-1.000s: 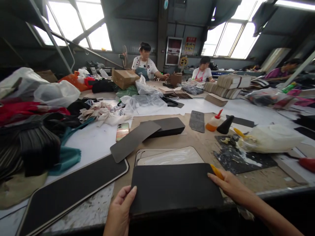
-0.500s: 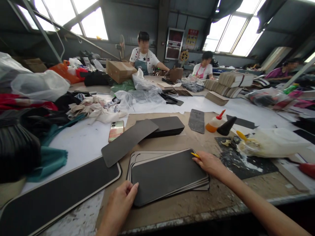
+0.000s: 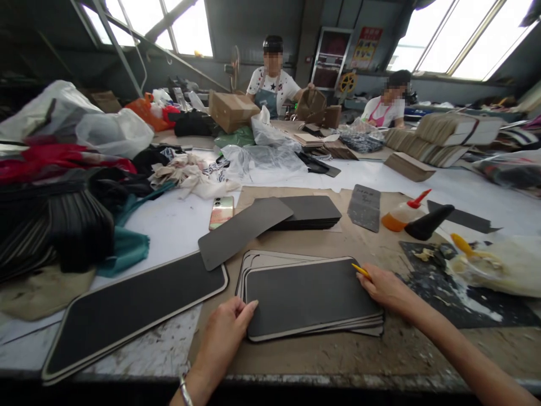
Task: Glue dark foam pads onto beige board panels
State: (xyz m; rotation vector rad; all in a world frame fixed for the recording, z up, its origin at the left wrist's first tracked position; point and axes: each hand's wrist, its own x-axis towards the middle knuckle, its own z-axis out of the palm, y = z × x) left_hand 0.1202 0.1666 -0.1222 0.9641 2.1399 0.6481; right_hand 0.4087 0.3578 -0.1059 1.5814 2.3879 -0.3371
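Note:
A dark grey rectangular panel (image 3: 304, 299) with rounded corners and a pale border lies on a fanned stack of similar pale-edged boards (image 3: 270, 257). At its near left edge, my left hand (image 3: 226, 332) is closed, thumb and fingers pinching the panel's side. My right hand (image 3: 386, 287) rests by the far right corner, fingers closed round a slim yellow pointed tool (image 3: 360, 272) whose tip touches that corner. Farther left lies a longer dark panel with a pale border (image 3: 139, 304). One loose grey strip (image 3: 245, 231) overlaps it and a stack of dark strips (image 3: 308, 211).
A glue bottle with a red nozzle (image 3: 406, 214), a black cone (image 3: 429, 223) and a glue container with a yellow handle (image 3: 486, 262) stand right. A phone (image 3: 221, 212) lies beyond the strips. Fabric and bags (image 3: 114, 132) crowd the left; two co-workers (image 3: 273, 84) sit behind.
The camera has turned, so the scene sits further right. The panel's pale border now shows along its near edge, where dark sheet reached the edge before. Both hands stay at the panel.

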